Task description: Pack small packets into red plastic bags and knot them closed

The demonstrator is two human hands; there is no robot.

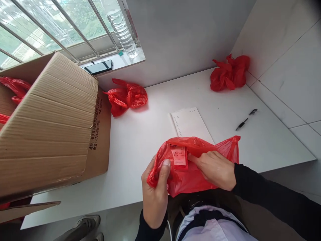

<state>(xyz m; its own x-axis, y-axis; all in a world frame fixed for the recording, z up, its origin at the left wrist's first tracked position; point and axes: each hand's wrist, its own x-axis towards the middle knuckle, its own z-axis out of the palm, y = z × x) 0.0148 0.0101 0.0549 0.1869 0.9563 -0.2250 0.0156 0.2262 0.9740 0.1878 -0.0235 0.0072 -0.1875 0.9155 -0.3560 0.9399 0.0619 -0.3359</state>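
A thin red plastic bag (198, 180) is held above the front edge of the white table. My left hand (156, 190) grips its gathered left side, thumb on top. In the bag's opening lies a small pinkish-red printed card or packet (179, 156), its lettering too small to read. My right hand (217, 169) is across the bag's right part, its index finger reaching to the packet's right edge. The other fingers are curled against the plastic and partly hidden. Behind the bag, an open notebook (192, 122) with handwritten marks is partly covered by it.
Knotted red bags sit at the wall, one left (129, 97) and one at the right corner (229, 73). A pen (246, 119) lies right. A large cardboard box (50, 127) stands left. The sill holds a phone (98, 67) and water bottle (124, 33). Someone's shoe (90, 221) shows below.
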